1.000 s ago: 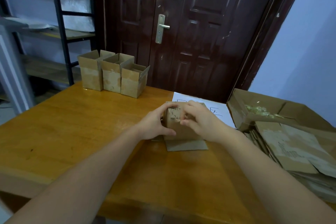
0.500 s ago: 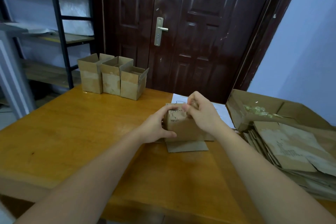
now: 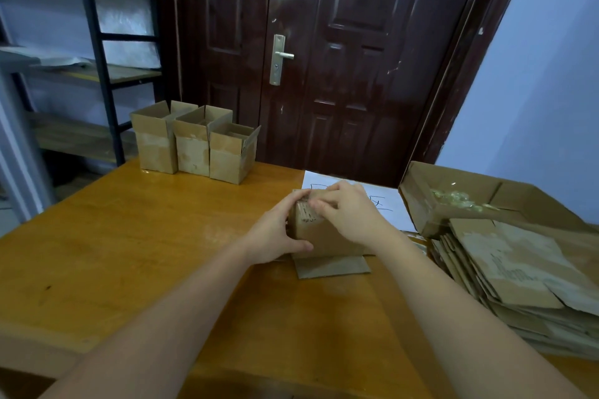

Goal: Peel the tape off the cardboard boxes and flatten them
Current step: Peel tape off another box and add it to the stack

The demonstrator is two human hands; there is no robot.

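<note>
Far to the left of my fingers, three open boxes [image 3: 194, 142] stand upright in a row at the back of the tabletop [image 3: 129, 253], their flaps pointing up. My left hand [image 3: 275, 236] grips the left end of the small box [image 3: 319, 236] I am working on, thumb curled against its near face and fingers [image 3: 299, 196] hooked over the top edge. The box sits on the tabletop with its long axis running left to right, one loose flap lying flat toward me. My right hand [image 3: 351, 212] rests on the box's top, its fingers pinching at the upper left corner; whether tape lies between them I cannot tell. Behind it lies a white sheet [image 3: 385, 201]. Right of my fingers is a large open carton [image 3: 460, 201] and a stack of flattened cardboard [image 3: 518, 282].
</note>
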